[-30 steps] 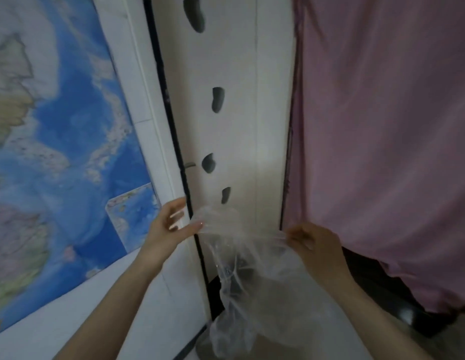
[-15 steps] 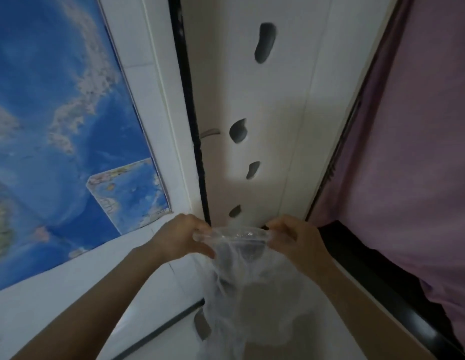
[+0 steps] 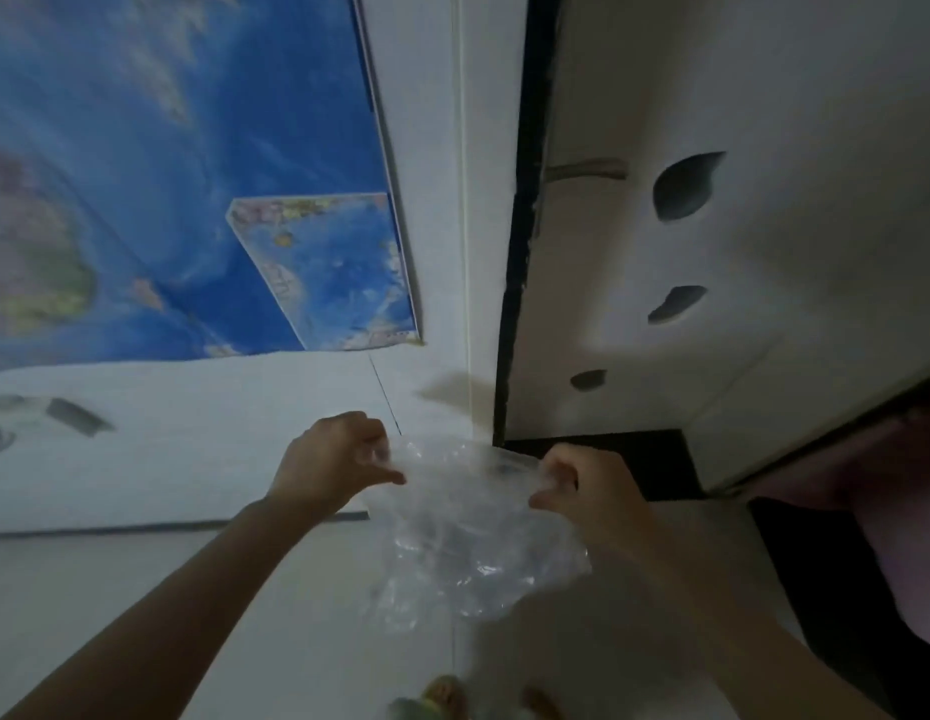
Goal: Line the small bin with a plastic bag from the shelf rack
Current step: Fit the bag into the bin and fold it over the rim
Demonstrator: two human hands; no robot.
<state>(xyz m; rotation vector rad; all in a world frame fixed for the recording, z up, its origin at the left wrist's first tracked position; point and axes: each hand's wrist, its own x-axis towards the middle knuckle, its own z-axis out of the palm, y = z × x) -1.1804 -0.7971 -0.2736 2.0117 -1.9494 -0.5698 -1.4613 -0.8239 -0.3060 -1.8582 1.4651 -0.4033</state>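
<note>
A clear, crinkled plastic bag point(image 3: 468, 543) hangs in front of me over the pale floor. My left hand point(image 3: 332, 470) pinches the bag's top edge on the left. My right hand point(image 3: 587, 485) grips the top edge on the right, so the rim is stretched between the two hands. The bag's body sags below them. No bin and no shelf rack show in this view.
A blue world map point(image 3: 192, 189) hangs on the white wall at left. A white panel with dark cut-out holes point(image 3: 686, 184) stands ahead right, with a dark gap point(image 3: 525, 226) beside it. Pink cloth point(image 3: 909, 553) hangs at far right. My feet point(image 3: 442, 698) show at the bottom.
My view has tilted down toward the floor. Both hands have stayed closed on the bag's top edge and have moved slightly apart, pulling the rim wider.
</note>
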